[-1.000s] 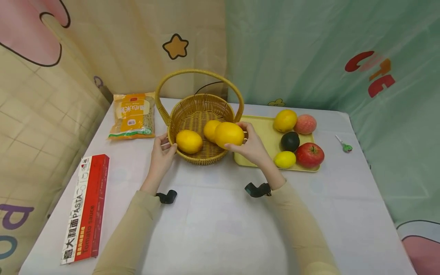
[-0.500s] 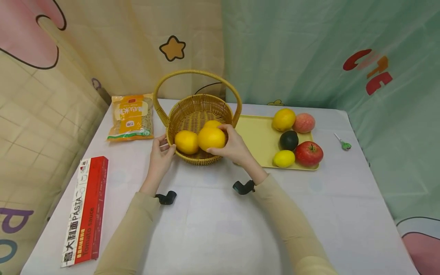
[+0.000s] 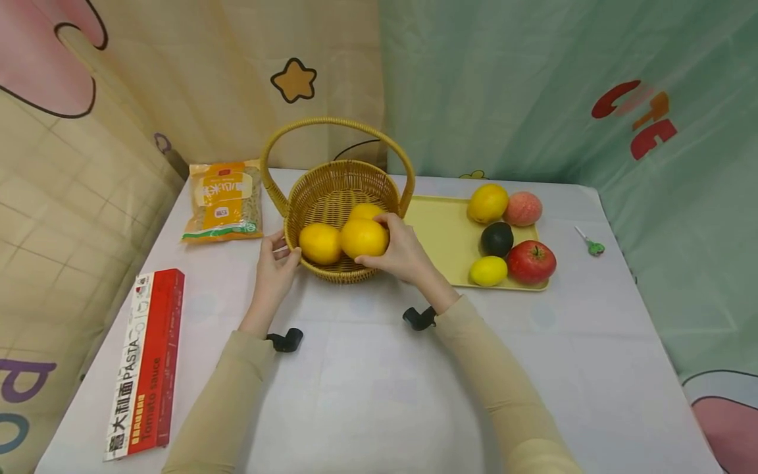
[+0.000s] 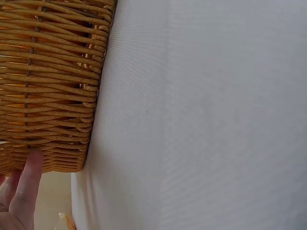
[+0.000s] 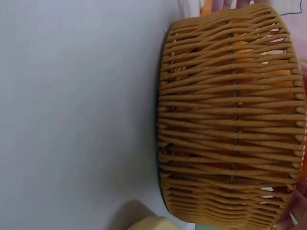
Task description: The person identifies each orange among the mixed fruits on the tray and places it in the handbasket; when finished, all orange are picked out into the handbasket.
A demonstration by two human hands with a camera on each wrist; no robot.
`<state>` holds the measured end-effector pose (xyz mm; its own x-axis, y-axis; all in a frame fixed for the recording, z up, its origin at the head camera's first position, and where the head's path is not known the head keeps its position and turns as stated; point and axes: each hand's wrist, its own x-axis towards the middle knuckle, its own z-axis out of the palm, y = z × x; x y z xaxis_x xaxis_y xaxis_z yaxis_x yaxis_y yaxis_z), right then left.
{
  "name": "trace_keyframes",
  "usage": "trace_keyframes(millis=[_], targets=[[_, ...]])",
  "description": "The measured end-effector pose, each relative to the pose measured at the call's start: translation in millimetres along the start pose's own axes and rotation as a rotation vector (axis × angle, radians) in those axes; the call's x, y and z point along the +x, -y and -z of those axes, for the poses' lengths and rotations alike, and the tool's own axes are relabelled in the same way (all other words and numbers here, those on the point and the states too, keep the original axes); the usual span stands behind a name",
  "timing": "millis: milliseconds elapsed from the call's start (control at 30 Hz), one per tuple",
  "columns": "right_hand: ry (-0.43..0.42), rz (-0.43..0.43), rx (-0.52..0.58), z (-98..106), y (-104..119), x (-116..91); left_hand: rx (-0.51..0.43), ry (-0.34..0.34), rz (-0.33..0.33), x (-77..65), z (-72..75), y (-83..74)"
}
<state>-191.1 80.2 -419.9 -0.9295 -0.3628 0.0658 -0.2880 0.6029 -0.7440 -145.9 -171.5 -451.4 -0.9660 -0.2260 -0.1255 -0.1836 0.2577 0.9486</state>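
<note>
In the head view, the woven basket (image 3: 349,172) with a tall handle stands at the back of the table. My left hand (image 3: 274,266) grips its left rim, thumb at the edge and fingers outside; in the left wrist view a finger (image 4: 28,184) touches the wicker. My right hand (image 3: 404,249) holds a smooth, rounded yellow-orange fruit (image 3: 362,238) inside the basket, near the front rim. Beside it on the left lies another yellow-orange fruit (image 3: 320,243), and a third yellow-orange fruit (image 3: 366,210) is partly hidden behind it. The right wrist view shows mostly the outer basket wall (image 5: 230,115).
Right of the basket, a yellow tray (image 3: 441,230) carries a red apple (image 3: 531,262), a lemon (image 3: 488,270), a dark fruit (image 3: 496,239), a pinkish fruit (image 3: 524,209) and a yellow fruit (image 3: 488,203). A lollipop (image 3: 592,245), noodle bag (image 3: 224,201) and pasta box (image 3: 148,365) lie around.
My right hand has moved left with the yellow-orange fruit, from above the basket's right side to beside the left fruit, and then stays there. My left hand keeps its place on the rim.
</note>
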Motion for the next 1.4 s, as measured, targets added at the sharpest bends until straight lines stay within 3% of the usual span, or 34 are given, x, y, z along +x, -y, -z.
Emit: trace_keyframes(millis=[200,533,867,1133,1400], targets=[[0.045,0.048,-0.034,-1,-2,2,0.004,-0.001,-0.026,0.3,0.1,1.6],[0.09,0.011,-0.194,0,4,13,0.002,0.001,-0.007,1.1,-0.7,2.3],[0.052,0.025,-0.32,-4,6,21,0.008,-0.004,-0.004,2.0,-1.2,2.8],[0.007,0.038,-0.214,0,4,11,0.021,0.003,0.005,0.8,-1.0,1.9],[-0.093,0.12,-0.048,12,3,-3,0.012,0.002,-0.005,1.2,-0.6,2.3]])
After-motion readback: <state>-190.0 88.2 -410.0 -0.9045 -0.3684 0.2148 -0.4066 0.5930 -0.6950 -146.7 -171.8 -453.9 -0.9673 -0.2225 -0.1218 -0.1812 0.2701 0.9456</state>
